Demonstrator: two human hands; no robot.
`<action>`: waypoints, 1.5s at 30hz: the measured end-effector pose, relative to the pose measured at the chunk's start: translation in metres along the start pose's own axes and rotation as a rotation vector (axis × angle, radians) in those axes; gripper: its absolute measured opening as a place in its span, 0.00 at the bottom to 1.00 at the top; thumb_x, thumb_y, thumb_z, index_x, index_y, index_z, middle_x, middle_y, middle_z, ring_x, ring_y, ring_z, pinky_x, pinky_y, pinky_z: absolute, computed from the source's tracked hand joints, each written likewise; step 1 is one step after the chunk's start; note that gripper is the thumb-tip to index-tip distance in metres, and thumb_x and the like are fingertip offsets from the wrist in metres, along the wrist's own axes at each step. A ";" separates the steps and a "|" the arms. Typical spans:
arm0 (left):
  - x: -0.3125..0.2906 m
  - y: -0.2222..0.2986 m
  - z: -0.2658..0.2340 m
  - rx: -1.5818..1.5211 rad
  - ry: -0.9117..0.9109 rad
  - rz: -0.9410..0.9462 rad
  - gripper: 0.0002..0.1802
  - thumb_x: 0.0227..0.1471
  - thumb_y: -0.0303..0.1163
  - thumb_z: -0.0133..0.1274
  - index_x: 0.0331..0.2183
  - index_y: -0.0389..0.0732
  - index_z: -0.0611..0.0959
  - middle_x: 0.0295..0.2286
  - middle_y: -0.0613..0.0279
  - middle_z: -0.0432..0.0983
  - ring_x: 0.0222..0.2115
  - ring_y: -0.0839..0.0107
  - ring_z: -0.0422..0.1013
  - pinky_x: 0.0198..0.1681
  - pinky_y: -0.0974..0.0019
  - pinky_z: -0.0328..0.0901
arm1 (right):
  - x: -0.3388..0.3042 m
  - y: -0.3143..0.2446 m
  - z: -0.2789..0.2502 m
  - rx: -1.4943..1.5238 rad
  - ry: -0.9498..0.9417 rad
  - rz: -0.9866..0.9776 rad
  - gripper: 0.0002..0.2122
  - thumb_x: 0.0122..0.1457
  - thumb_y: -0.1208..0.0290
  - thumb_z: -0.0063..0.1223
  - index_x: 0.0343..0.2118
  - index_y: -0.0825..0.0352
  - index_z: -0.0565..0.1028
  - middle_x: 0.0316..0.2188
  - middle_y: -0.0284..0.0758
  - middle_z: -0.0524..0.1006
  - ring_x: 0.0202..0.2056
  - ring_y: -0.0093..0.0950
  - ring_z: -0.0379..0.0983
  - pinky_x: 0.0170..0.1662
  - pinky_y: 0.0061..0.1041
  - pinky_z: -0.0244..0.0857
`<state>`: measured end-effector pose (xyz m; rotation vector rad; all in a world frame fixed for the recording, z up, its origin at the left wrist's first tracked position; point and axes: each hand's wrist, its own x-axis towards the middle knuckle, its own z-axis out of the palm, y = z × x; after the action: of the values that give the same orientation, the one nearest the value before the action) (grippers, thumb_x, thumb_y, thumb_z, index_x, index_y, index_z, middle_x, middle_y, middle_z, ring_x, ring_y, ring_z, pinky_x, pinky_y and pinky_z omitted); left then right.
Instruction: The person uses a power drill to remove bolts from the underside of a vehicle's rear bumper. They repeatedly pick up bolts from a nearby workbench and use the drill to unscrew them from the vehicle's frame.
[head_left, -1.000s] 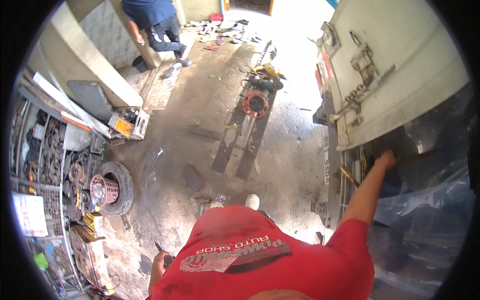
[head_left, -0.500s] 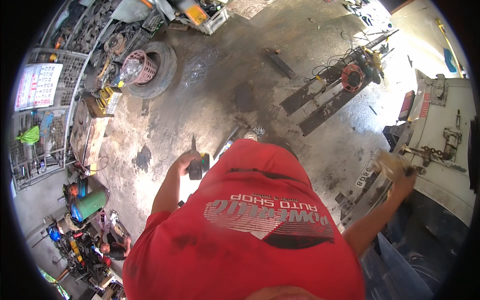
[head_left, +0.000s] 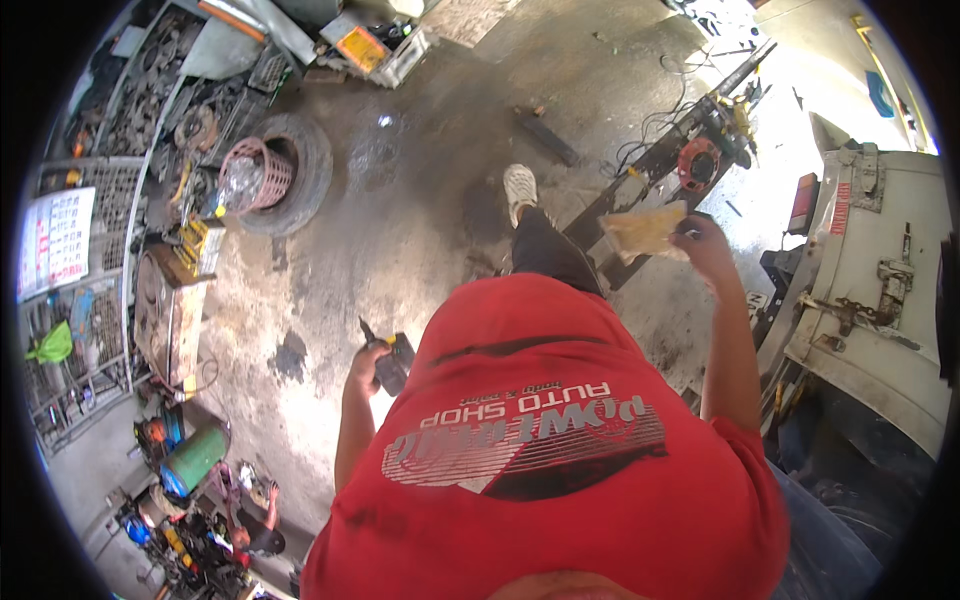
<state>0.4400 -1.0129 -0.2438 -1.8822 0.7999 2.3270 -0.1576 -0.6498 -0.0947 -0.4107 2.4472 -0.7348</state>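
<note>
The head view looks from the left one of two fisheye cameras worn on the person's head, aimed steeply down. The red T-shirt fills the ground around 6 o'clock, close to the lens, its lettering upside down; the left hand at 8 o'clock and right hand between 2 and 3 lie farther off. Beyond, just past 12, come a white shoe and concrete floor. The lens is wide enough to take in a tyre at 10, a wire-mesh rack bowing between 9 and 10, and a cream vehicle panel near 3. Black corners ring the round field.
</note>
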 end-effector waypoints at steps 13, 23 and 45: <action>0.176 0.360 0.240 0.282 -0.280 0.296 0.19 0.48 0.28 0.62 0.44 0.34 0.83 0.32 0.57 0.82 0.32 0.65 0.79 0.39 0.60 0.74 | 0.283 -0.239 -0.006 0.336 -0.411 -0.359 0.25 0.58 0.58 0.67 0.53 0.72 0.78 0.46 0.40 0.82 0.47 0.28 0.76 0.53 0.30 0.69; 0.164 0.654 0.530 0.422 -0.789 0.283 0.41 0.36 0.19 0.64 0.57 0.36 0.76 0.45 0.56 0.79 0.46 0.62 0.77 0.48 0.59 0.73 | 0.427 -0.394 -0.078 0.625 -0.269 -0.799 0.20 0.68 0.61 0.54 0.54 0.72 0.75 0.47 0.38 0.79 0.43 0.26 0.74 0.48 0.30 0.70; 0.242 0.814 0.993 1.463 -1.215 -0.021 0.24 0.52 0.29 0.65 0.50 0.31 0.80 0.40 0.55 0.82 0.37 0.65 0.79 0.43 0.61 0.74 | 0.570 -0.342 -0.054 2.025 0.965 -0.017 0.17 0.65 0.76 0.54 0.57 0.69 0.72 0.50 0.41 0.79 0.49 0.33 0.79 0.50 0.34 0.76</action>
<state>-0.8001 -1.3745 -0.0451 0.1163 1.4379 1.4066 -0.6030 -1.1459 -0.0944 0.8657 0.9408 -3.1123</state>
